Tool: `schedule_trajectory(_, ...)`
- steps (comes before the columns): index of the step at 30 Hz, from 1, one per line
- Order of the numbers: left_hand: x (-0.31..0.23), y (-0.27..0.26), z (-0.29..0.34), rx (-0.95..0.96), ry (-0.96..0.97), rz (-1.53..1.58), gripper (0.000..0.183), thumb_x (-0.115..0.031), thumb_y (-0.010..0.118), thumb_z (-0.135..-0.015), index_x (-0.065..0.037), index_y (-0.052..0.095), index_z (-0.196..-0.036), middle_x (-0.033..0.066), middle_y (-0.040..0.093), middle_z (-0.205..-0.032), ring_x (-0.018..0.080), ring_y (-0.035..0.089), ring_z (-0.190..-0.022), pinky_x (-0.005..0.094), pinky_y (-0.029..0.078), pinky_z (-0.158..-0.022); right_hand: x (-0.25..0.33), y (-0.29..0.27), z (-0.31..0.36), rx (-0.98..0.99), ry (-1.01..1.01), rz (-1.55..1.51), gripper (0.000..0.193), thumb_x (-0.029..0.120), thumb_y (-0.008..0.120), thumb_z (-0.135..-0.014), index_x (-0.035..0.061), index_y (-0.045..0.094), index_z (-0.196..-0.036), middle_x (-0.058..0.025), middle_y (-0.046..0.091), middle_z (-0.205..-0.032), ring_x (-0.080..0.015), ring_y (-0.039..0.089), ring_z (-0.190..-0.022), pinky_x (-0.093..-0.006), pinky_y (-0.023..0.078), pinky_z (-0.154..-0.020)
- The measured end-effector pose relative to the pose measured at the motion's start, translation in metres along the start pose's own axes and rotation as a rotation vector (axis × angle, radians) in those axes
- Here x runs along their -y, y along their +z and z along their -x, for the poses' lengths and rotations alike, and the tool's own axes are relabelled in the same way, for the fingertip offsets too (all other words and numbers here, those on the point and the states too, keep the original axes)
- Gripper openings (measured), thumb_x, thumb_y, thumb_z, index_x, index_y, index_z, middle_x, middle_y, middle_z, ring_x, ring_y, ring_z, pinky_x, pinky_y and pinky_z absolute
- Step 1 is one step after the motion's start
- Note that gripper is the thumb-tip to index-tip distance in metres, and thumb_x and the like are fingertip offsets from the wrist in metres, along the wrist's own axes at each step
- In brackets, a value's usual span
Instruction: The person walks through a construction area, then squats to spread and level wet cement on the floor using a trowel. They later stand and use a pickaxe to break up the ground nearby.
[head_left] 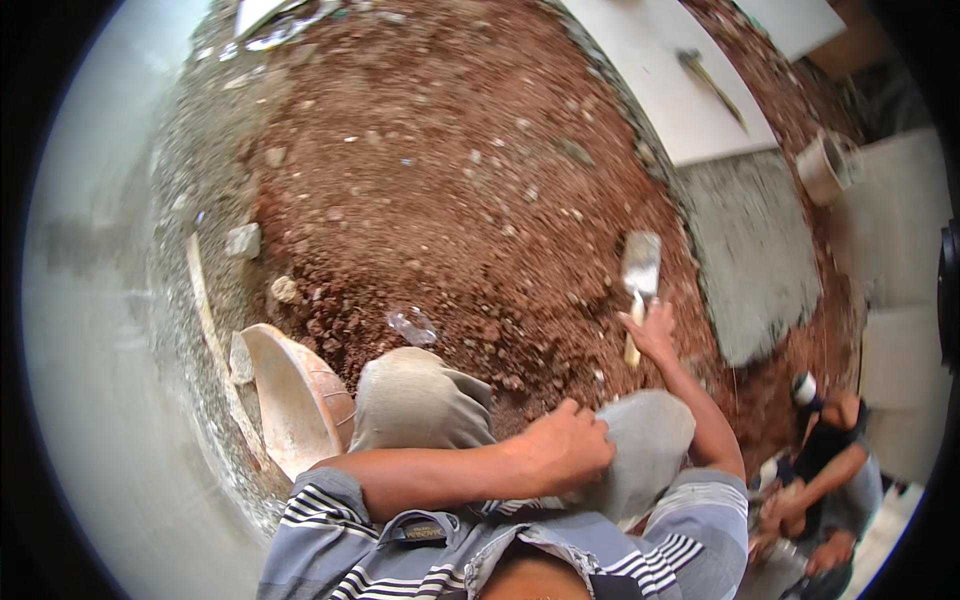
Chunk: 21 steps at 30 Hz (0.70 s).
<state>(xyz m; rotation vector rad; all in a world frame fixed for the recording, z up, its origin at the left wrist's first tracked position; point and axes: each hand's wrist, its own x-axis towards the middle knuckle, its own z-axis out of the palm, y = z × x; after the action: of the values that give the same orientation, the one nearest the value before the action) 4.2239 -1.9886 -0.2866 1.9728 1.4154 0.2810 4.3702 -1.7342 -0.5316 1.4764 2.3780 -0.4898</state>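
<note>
2 hands show, and only the right hand carries a tool: its fingers are wrapped tight around the wooden handle of 1 trowel. The trowel's long axis runs almost straight away from the person, blade beyond the fist and handle end toward the body. The wet mortar bed lies just to the blade's right, so the right hand is far nearer to it. The left hand rests curled into a loose fist on the right knee, holding nothing that shows. Counted: 1 orange pan at the left, 1 bucket, 2 laid white tiles, 1 crouching co-worker.
</note>
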Motion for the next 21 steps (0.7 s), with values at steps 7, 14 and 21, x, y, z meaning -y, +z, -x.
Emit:
schedule_trajectory(7, -0.005, -0.011, -0.014, 0.058, 0.016, 0.079, 0.026, -0.029, 0.066, -0.087, -0.005, 0.063, -0.097, 0.0133, 0.061, -0.098, 0.0295, 0.060, -0.098, 0.0413, 0.044, -0.084, -0.017, 0.040, -0.018, -0.039, 0.150, -0.521, 0.063, 0.033, 0.074, -0.076, -0.0038, 0.053, -0.122, -0.0272, 0.065, -0.110, -0.0416, 0.064, -0.100, -0.0480, 0.050, -0.086)
schedule_trajectory(14, -0.009, -0.017, -0.030, 0.093, 0.002, 0.066, 0.028, -0.031, 0.068, -0.086, -0.006, 0.062, -0.097, 0.0108, 0.059, -0.098, 0.0291, 0.059, -0.097, 0.0416, 0.044, -0.089, -0.067, 0.008, 0.022, -0.049, 0.177, -0.607, 0.067, 0.030, 0.065, -0.078, -0.0010, 0.044, -0.133, -0.0295, 0.067, -0.099, -0.0414, 0.067, -0.090, -0.0468, 0.053, -0.080)
schedule_trajectory(21, -0.010, -0.011, -0.036, 0.094, 0.046, 0.078, 0.029, -0.032, 0.068, -0.086, -0.006, 0.062, -0.094, 0.0112, 0.060, -0.096, 0.0305, 0.059, -0.096, 0.0445, 0.044, -0.090, -0.133, 0.022, 0.057, -0.005, 0.623, -0.691, 0.044, 0.029, 0.066, -0.084, -0.0050, 0.061, -0.111, -0.0293, 0.067, -0.102, -0.0443, 0.067, -0.094, -0.0492, 0.053, -0.085)
